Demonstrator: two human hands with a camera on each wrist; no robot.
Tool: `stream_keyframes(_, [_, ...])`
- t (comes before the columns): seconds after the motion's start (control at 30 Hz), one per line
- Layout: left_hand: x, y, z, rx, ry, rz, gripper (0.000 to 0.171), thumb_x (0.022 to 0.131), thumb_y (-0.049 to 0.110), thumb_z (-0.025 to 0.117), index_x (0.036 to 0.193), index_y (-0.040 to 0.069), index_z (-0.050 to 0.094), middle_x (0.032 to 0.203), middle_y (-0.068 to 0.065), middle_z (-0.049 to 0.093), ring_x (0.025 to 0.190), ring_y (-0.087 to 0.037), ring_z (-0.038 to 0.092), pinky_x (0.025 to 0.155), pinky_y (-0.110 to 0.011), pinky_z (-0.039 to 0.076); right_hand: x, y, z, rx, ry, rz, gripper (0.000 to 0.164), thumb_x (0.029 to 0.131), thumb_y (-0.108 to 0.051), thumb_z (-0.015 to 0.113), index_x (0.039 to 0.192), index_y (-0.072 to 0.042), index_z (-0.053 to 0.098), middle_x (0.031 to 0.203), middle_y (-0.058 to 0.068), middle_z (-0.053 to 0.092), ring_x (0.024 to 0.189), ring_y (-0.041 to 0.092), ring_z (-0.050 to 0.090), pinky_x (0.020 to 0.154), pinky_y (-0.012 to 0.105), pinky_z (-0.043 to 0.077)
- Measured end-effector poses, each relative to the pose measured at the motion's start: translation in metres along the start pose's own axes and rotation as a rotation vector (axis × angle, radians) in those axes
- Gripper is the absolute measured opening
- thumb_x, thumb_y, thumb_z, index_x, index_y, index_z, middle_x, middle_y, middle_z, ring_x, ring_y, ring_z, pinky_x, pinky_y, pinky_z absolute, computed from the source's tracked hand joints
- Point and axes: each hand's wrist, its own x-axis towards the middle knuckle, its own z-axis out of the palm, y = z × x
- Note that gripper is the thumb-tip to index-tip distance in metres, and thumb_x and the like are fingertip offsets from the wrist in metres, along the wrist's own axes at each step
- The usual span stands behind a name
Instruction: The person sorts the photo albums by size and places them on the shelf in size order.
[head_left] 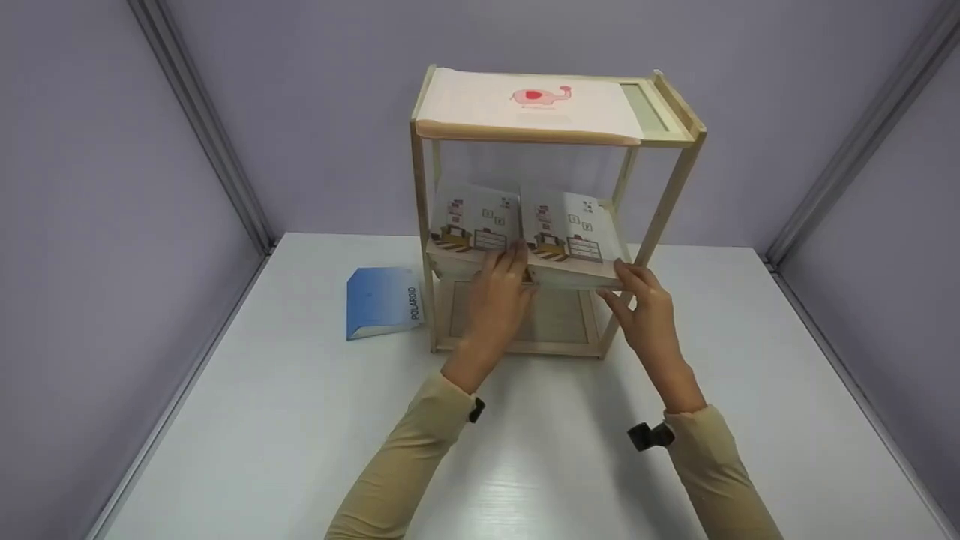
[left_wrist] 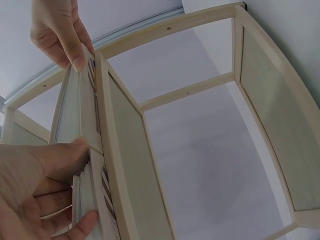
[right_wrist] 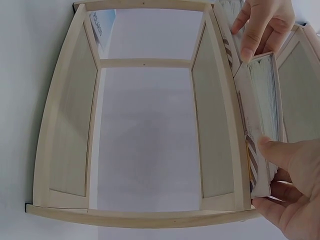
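Two thick books with matching printed covers lie side by side on the middle shelf of a small wooden rack: the left book and the right book. My left hand is where the two meet, its thumb and fingers at the inner front corner of the right book. In the left wrist view, some left fingers lie against the left book's page edges. My right hand pinches the right book's outer front corner, thumb on the front edge. The undersides of both books are mostly hidden.
The rack stands on a white table. A pale cloth with a pink elephant covers most of its top. Left of the rack lies a blue book marked POLAROID. Pale walls enclose the table behind and at both sides.
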Motion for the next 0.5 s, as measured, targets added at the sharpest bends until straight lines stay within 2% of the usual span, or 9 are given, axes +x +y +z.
stream_keyframes(0.5, [0.0027,0.0024,0.0056,0.029,0.064,-0.026,0.06,0.079,0.029,0.074,0.131,0.009,0.053,0.127,-0.002,0.058,0.115,-0.019,0.051,0.087,-0.032,0.049,0.0034,-0.0007,0.001,-0.021,-0.016,0.03,0.048,0.084,-0.013,0.068,0.127,0.003,0.054,0.12,0.02,0.056,0.114,0.037,0.053,0.097,0.048,0.043])
